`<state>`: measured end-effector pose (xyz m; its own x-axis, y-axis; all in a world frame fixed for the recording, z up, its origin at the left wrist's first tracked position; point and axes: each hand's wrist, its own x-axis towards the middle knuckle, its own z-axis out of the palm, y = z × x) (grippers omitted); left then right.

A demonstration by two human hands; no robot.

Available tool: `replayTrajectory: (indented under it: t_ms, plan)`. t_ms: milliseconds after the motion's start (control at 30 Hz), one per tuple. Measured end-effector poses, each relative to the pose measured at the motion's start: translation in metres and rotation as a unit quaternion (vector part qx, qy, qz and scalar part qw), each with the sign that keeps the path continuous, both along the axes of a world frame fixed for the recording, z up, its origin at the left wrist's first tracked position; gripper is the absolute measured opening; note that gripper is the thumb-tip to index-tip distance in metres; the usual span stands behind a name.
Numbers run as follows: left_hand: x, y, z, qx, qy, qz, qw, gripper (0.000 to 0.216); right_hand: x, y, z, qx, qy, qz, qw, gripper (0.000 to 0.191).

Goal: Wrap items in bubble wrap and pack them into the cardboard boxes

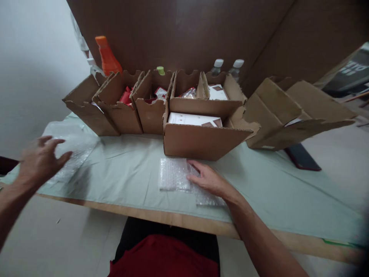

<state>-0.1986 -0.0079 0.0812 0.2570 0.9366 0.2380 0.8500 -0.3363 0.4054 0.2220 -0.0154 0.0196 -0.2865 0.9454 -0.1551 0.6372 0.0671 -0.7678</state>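
My left hand (42,159) hovers with its fingers spread over a pile of clear bubble wrap sheets (77,150) at the table's left end; nothing shows in its grasp. Near the middle of the table, a small rectangular bubble wrap piece (174,175) lies in front of a cardboard bin. My right hand (209,179) has its thumb and fingers at the right edge of this piece, gripping it. A second bubble wrap piece (209,198) lies partly beneath that hand, close to the front edge.
Cardboard bins (121,111) holding red and white packets stand along the back. A front bin (201,138) contains white boxes (193,119). Two more open cartons (273,115) and a dark flat object (304,157) are at right. Behind stand an orange bottle (108,57) and clear bottles (236,69).
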Motion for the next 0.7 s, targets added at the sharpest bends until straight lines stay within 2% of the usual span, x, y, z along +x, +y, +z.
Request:
replayTrajectory:
  t_ms: [67, 167, 233, 300, 367, 433, 500, 600, 700]
  plan:
    - [0.026, -0.008, -0.017, 0.015, -0.021, 0.01, 1.0, 0.027, -0.003, 0.001, -0.003, 0.019, -0.083, -0.047, 0.995, 0.064]
    - [0.081, -0.026, -0.042, -0.038, -0.086, -0.042, 0.995, 0.026, -0.004, -0.01, -0.002, 0.026, -0.121, -0.089, 0.988, 0.051]
    - [0.126, -0.035, -0.053, -0.128, -0.157, -0.104, 0.974, 0.025, -0.01, -0.021, 0.002, 0.037, -0.062, -0.079, 0.994, 0.036]
    - [0.167, -0.037, -0.06, -0.185, -0.222, -0.071, 0.955, 0.031, -0.02, -0.03, 0.006, 0.043, 0.035, -0.053, 0.997, 0.027]
    - [0.193, -0.032, -0.065, -0.256, -0.309, -0.025, 0.916, 0.038, -0.03, -0.037, 0.009, 0.026, 0.14, -0.029, 0.989, 0.024]
    - [0.202, -0.026, -0.069, -0.337, -0.393, -0.011, 0.855, 0.038, -0.034, -0.042, 0.01, -0.015, 0.223, -0.02, 0.975, 0.022]
    - [0.196, -0.023, -0.071, -0.392, -0.441, -0.016, 0.807, 0.035, -0.029, -0.046, 0.009, -0.064, 0.279, -0.033, 0.957, 0.02]
    - [0.174, -0.022, -0.07, -0.398, -0.468, 0.008, 0.789, 0.032, -0.007, -0.05, 0.007, -0.113, 0.319, -0.069, 0.939, 0.022]
    - [0.148, -0.014, -0.066, -0.371, -0.473, 0.051, 0.798, 0.031, 0.023, -0.048, 0.007, -0.107, 0.281, -0.085, 0.95, 0.027]
